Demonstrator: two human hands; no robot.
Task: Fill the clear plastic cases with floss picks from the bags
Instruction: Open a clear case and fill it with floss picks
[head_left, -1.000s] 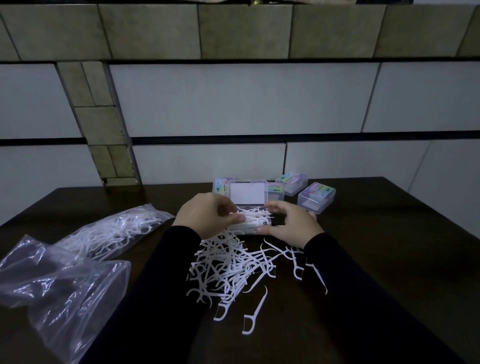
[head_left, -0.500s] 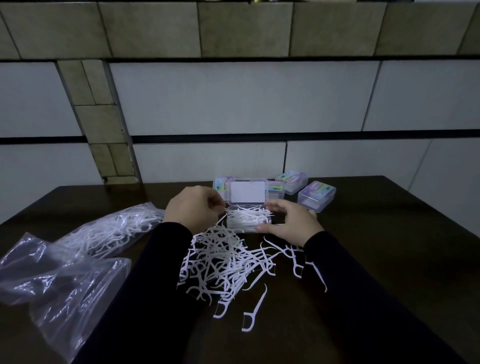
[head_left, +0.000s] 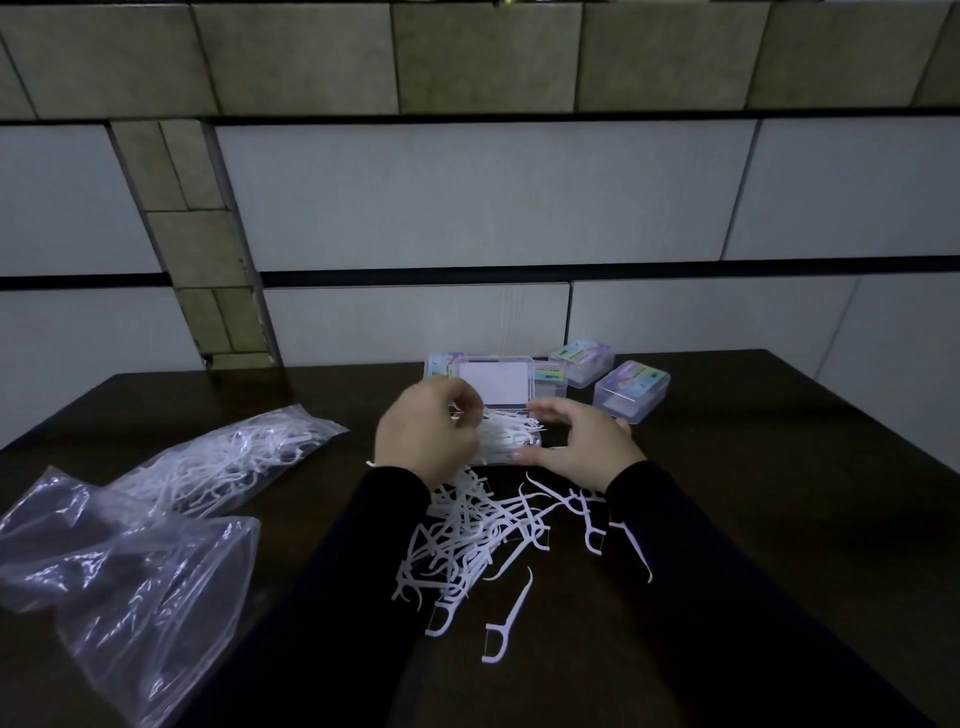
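A clear plastic case (head_left: 511, 436) stands open in the middle of the dark table, its lid (head_left: 493, 382) upright, with white floss picks inside. My left hand (head_left: 426, 431) is at the case's left side, fingers curled and pinching picks over it. At the case's right front corner, my right hand (head_left: 576, 447) holds the case with thumb and fingers. A loose heap of white floss picks (head_left: 478, 530) lies just in front of the case, between my sleeves. One bag with floss picks (head_left: 228, 462) lies at the left.
A crumpled, nearly empty clear bag (head_left: 124, 577) lies at the near left. Closed cases with colourful labels stand behind and right of the open one (head_left: 631, 389) (head_left: 582, 358). A tiled wall rises behind the table's far edge (head_left: 311, 369).
My left hand drew back to the left of the case, then returned over its left side with picks. The right hand stayed on the case.
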